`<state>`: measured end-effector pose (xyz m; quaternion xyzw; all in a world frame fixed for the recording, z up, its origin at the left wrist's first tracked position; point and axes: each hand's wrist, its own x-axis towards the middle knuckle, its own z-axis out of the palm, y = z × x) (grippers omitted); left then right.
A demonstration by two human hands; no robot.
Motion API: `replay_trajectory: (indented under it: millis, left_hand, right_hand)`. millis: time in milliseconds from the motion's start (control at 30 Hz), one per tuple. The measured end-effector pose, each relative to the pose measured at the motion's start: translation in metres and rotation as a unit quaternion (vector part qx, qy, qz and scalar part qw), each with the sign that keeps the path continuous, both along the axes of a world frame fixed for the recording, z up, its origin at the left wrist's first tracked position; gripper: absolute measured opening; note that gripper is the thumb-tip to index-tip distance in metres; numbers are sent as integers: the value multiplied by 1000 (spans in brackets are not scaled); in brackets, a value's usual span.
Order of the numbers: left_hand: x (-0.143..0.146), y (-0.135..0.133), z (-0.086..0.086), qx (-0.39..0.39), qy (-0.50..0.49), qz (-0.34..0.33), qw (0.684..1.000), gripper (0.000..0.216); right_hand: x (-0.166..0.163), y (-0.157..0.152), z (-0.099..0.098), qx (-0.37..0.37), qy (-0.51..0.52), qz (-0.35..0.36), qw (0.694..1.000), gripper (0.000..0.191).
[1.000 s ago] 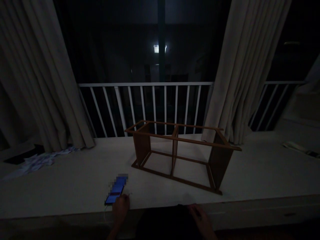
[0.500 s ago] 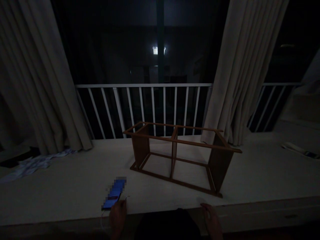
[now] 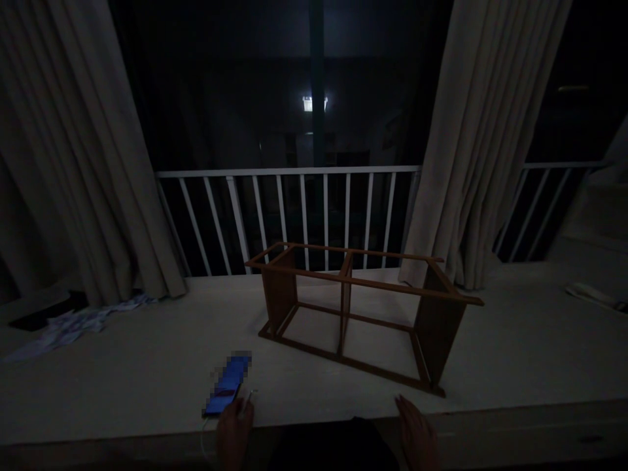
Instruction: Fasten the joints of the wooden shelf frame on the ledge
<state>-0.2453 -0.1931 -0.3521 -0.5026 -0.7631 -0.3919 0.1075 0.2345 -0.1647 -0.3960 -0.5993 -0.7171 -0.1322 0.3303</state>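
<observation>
The room is very dark. A brown wooden frame point(image 3: 353, 314) with two open bays stands on a pale ledge point(image 3: 147, 366) in front of me. A phone point(image 3: 226, 386) with a glowing blue screen lies on the ledge near its front edge. My left hand point(image 3: 234, 428) rests just below the phone, its fingertips at the phone's near end beside a thin cable. My right hand point(image 3: 417, 433) lies at the front edge of the ledge, below the frame's right end, holding nothing that I can see. How the fingers of either hand are set is lost in the dark.
A white railing point(image 3: 294, 216) runs behind the ledge against a dark window. Pale curtains hang at the left point(image 3: 73, 163) and right point(image 3: 481, 131). Crumpled paper point(image 3: 78, 324) lies at the left of the ledge, and a flat object point(image 3: 593, 296) at the far right.
My right hand has slid to the right along the ledge's front edge. The left hand stays by the phone. The view has shifted slightly.
</observation>
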Motion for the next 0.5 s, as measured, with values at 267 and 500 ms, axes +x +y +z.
replay_trajectory:
  millis: [267, 500]
  left_hand:
    - [23, -15, 9, 70, 324, -163, 929, 36]
    - [34, -21, -4, 71, 442, -234, 863, 64]
  right_hand:
    - [16, -4, 6, 55, -116, 52, 990, 46]
    - [-11, -20, 53, 118, -83, 11, 989, 56]
